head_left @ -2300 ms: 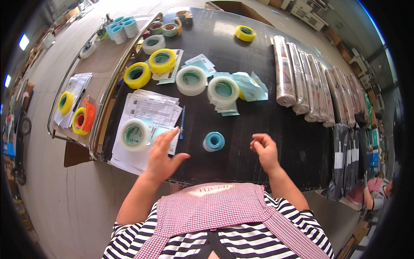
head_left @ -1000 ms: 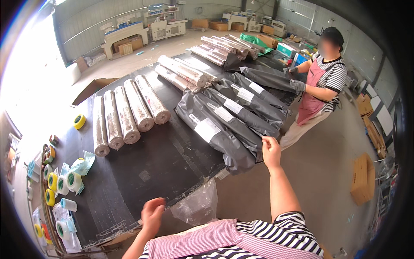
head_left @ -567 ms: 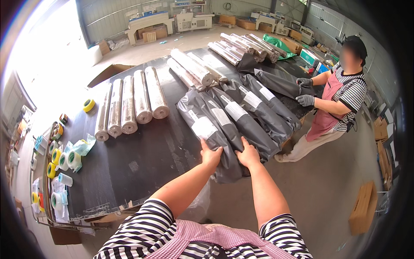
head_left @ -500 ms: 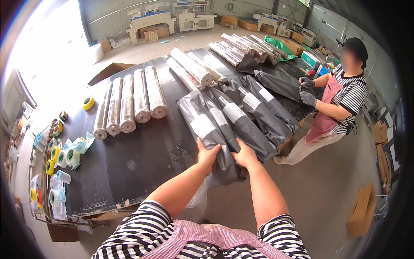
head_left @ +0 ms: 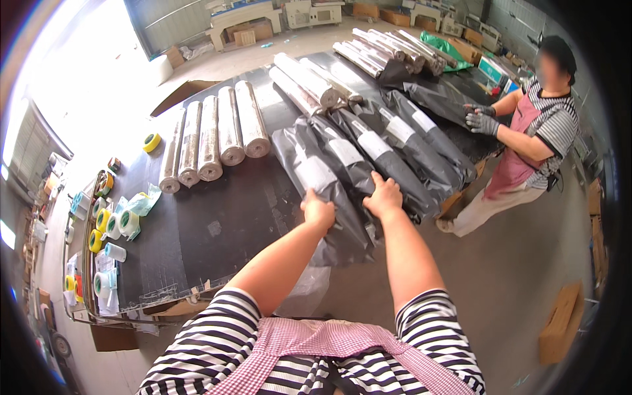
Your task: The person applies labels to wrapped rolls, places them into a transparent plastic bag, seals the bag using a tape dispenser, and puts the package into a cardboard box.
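My left hand (head_left: 318, 210) grips the lower part of the leftmost dark grey plastic mailing bag (head_left: 339, 220), which bears a white label. My right hand (head_left: 384, 195) is closed on the lower part of the neighbouring grey bag (head_left: 345, 153), its fingertips partly hidden against the dark plastic. Both bags lie lengthwise on the black table, and the left one's loose end hangs over the near edge. More filled, labelled grey bags (head_left: 399, 130) lie side by side to the right. Beyond them, silvery wrapped rolls (head_left: 306, 79) touch the bags' far ends.
Several wrapped rolls (head_left: 209, 138) lie in a row on the black table (head_left: 217, 257). Tape rolls (head_left: 128, 224) crowd its left end. At the right, a co-worker's gloved hands (head_left: 484, 122) touch another grey bag. A cardboard box (head_left: 559, 322) stands on the floor.
The two left bags have spread apart, baring the second one's label. My right hand has shifted up and right relative to the left bag. The co-worker's hands have moved closer together.
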Action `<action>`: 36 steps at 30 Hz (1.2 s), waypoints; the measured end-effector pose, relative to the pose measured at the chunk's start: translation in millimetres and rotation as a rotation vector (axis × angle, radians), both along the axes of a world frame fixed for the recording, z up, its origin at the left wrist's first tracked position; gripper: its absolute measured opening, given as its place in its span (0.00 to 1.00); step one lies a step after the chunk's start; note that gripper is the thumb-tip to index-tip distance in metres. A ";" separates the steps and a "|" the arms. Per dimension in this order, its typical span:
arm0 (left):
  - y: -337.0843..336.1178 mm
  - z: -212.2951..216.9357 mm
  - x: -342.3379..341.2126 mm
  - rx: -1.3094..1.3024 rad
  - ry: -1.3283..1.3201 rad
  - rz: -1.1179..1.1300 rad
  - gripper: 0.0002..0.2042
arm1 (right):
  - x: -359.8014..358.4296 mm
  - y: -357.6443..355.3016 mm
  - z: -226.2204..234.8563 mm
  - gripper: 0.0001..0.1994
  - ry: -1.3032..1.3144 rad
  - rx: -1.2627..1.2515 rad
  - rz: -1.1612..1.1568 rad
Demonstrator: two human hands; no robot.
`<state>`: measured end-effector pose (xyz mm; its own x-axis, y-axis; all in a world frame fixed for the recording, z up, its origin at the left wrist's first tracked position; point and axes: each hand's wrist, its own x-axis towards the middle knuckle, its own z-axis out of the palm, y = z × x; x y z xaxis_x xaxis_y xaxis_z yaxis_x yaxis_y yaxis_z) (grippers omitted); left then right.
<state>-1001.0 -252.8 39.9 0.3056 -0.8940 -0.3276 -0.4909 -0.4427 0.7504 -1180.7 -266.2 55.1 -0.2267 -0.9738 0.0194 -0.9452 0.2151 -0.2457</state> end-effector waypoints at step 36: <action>15.0 -405.5 -106.1 -0.465 -0.692 -1.097 0.22 | 151.3 518.9 -397.5 0.16 -1.264 0.454 -0.738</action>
